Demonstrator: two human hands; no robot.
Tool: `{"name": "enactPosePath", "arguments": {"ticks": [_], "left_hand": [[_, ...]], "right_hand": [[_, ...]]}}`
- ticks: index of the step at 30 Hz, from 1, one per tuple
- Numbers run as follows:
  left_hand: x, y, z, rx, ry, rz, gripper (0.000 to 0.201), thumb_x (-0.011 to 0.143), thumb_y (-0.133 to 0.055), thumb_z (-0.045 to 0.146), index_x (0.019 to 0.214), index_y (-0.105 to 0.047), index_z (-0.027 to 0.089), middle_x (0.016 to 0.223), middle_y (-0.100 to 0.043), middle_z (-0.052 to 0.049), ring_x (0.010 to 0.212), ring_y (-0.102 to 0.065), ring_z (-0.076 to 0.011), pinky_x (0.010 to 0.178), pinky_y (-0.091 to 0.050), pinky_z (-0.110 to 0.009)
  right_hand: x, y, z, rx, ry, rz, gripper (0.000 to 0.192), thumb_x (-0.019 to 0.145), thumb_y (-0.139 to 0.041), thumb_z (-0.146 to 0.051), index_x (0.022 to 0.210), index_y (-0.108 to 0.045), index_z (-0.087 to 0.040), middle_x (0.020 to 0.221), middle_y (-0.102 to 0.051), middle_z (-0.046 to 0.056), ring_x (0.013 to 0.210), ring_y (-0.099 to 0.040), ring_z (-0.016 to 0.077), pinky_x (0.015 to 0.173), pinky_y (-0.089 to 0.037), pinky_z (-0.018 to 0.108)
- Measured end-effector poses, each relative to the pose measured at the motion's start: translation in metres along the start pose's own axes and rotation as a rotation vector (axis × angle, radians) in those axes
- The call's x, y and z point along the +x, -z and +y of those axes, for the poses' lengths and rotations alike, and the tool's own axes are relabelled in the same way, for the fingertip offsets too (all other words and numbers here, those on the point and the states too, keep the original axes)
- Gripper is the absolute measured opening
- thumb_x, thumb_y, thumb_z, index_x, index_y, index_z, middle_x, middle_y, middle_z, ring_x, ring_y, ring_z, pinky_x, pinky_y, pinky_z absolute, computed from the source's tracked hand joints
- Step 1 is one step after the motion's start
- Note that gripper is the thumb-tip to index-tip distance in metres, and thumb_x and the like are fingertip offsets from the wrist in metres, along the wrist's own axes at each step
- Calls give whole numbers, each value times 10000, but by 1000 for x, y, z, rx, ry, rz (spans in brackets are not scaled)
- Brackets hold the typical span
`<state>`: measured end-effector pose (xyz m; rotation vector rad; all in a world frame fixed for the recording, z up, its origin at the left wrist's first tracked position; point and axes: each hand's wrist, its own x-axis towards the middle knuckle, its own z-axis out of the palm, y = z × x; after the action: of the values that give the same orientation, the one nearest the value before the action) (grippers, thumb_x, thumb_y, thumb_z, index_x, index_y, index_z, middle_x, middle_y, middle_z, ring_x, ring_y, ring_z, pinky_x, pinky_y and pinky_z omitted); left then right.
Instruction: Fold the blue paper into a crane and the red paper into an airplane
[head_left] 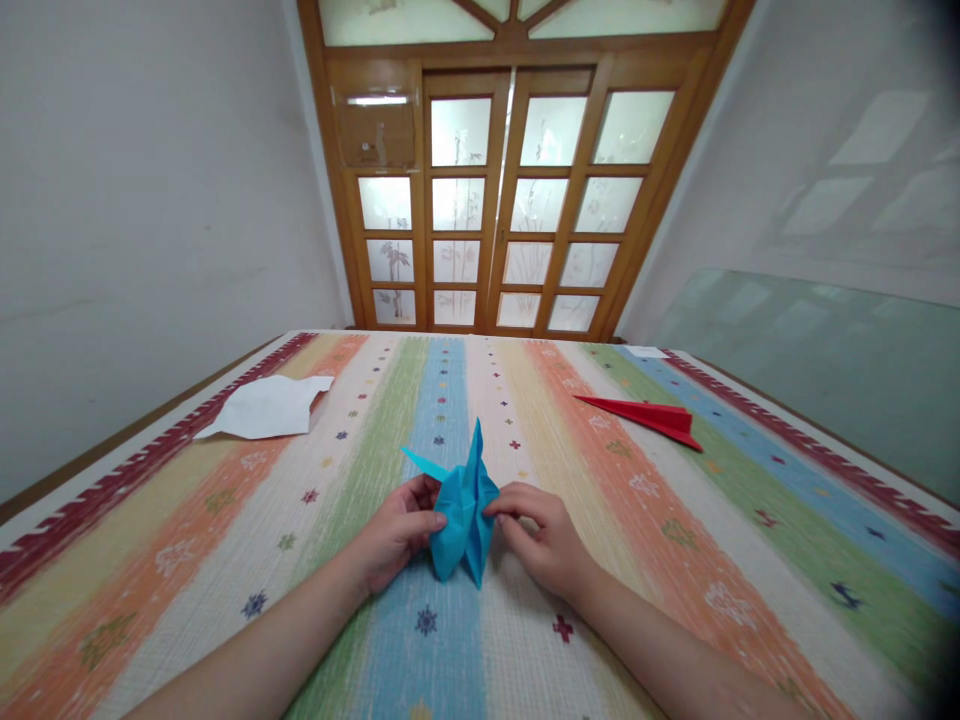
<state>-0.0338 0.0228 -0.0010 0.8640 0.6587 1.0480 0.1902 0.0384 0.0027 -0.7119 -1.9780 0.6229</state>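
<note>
We see the blue folded paper (450, 540) between our two hands, near the middle of the worktop (585, 640) and on our side of it. Our left hand (403, 530) is clamped on its left side, thumb on the near face and fingers partly hidden behind. Our right hand (541, 535) has thumb and finger drawn together on the right edge. We probably grip it from both sides so that the loose layers stay spread and the shape stays steady; two thin points stick up, and the lower tips point down towards us. Whether those tips touch the striped cloth (225, 530), we cannot tell.

Further off on the left lies a white sheet of paper (262, 408), its edges slightly lifted. On the right, at about the same depth, lies a red folded paper (645, 415), long and pointed. Both are well apart from our hands, so nothing seems to stand in our way. Beyond the far edge are wooden doors (420, 210) with glass panes.
</note>
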Motion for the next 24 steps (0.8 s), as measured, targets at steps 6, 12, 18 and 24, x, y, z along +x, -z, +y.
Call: {"name": "enactPosePath", "arguments": {"ticks": [6,12,18,24], "left_hand": [[-2,0,1,-29,22,-34,423,645,-805,139,1001,-579,172,931,-635,-41,776,-625,-156,702,-471,-264],[-1,5,-1,-23,86,16,332,751,-783,316,946,-554,175,793,-608,-8,675,-605,-130,668,-492,-269],[1,5,-2,50,29,139,332,790,-742,385,915,-501,192,743,-582,19,586,-558,-103,550,-481,-230],[1,1,-1,167,-66,209,343,736,-762,331,820,-456,201,700,-526,59,531,-504,-82,458,-416,-186]], "right_hand": [[2,0,2,84,-132,36,195,841,-553,-176,840,-746,-203,815,-730,62,752,-673,180,666,-520,289],[2,0,8,126,-204,63,190,843,-566,-186,857,-755,-201,820,-728,61,749,-671,175,634,-511,272],[1,-1,11,139,-232,77,186,850,-575,-195,864,-760,-206,828,-726,60,764,-666,179,650,-508,281],[0,-2,11,152,-260,65,182,880,-585,-264,883,-753,-195,851,-720,70,758,-657,175,611,-496,265]]}}
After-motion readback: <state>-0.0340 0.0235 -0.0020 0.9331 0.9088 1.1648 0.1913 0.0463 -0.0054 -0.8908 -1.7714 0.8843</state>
